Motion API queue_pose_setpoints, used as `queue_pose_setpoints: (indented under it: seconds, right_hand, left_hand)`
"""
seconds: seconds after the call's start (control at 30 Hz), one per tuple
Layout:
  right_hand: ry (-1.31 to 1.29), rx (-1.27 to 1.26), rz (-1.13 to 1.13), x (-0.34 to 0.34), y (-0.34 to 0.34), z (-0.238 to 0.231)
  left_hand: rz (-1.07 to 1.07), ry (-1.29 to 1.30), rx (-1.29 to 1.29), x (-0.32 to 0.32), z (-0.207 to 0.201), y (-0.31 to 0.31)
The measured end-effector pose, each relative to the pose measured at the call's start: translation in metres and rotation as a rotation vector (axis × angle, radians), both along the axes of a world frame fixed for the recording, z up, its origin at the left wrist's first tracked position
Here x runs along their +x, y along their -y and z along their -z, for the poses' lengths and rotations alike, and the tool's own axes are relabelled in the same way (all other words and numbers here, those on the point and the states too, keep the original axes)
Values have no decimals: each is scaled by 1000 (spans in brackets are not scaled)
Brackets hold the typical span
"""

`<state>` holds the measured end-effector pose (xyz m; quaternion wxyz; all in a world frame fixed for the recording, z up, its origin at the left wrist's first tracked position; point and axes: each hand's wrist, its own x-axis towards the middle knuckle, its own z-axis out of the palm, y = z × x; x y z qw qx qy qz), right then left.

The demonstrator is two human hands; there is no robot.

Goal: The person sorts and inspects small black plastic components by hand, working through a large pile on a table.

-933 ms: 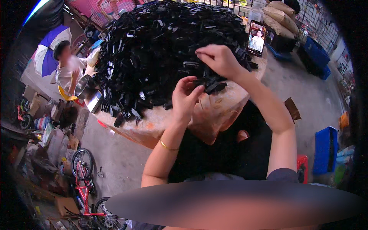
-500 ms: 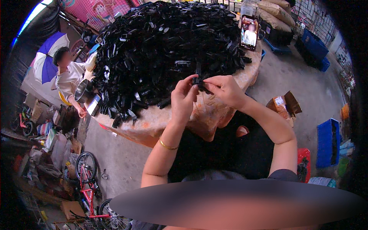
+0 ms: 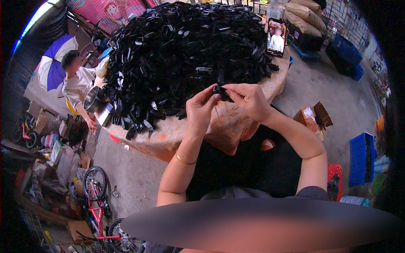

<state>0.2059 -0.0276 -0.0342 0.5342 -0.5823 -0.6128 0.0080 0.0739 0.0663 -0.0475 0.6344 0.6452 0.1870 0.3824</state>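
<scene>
Between my two hands is a small black plastic piece [image 3: 219, 90], too dark and small to make out in detail. My left hand [image 3: 201, 110] pinches it from the left with thumb and forefinger. From the right, my right hand [image 3: 249, 100] grips its other side, the fingertips of both hands nearly meeting. Just beyond them rises a big heap of glossy black plastic pieces [image 3: 181, 55], spread over a round table with a pale, orange-stained cover [image 3: 164, 135]. My hands are above the near edge of that cover.
A phone [image 3: 276, 38] stands upright at the heap's right edge. Across to the left, a person [image 3: 76, 84] sits by a metal bowl [image 3: 96, 98]. An open cardboard box [image 3: 313, 120] and a blue crate [image 3: 362, 158] are on the floor at right; a red bicycle [image 3: 97, 211] is at lower left.
Both hands stay at the same place, and the black piece has turned slightly between my fingers. The view has shifted a little. The other person's hand has moved slightly.
</scene>
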Motion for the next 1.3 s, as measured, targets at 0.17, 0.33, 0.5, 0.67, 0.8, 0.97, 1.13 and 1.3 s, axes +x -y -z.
queue_pose_setpoints:
  seconds: [0.17, 0.33, 0.5, 0.67, 0.8, 0.97, 1.13, 1.3]
  right_hand:
    - [484, 46, 165, -1, 4, -8]
    - [659, 69, 290, -8, 6, -11]
    - [139, -197, 61, 0, 14, -13]
    - [-53, -262, -177, 0, 16, -13]
    - [114, -98, -151, 7, 17, -2]
    - [138, -540, -406, 39, 36, -18]
    - [371, -910, -428, 45, 43, -27]
    - [296, -683, -250, 65, 26, -27]
  left_hand:
    - [-54, 24, 169, 4, 1, 11]
    - [24, 149, -86, 5, 2, 5]
    - [164, 214, -136, 1, -3, 1]
    - [250, 188, -56, -5, -7, -2]
    - [284, 173, 7, -5, -6, 1]
    - [481, -70, 36, -2, -7, -4]
    - [-117, -309, 1180, 24, 4, 3]
    - [-140, -474, 1322, 32, 11, 9]
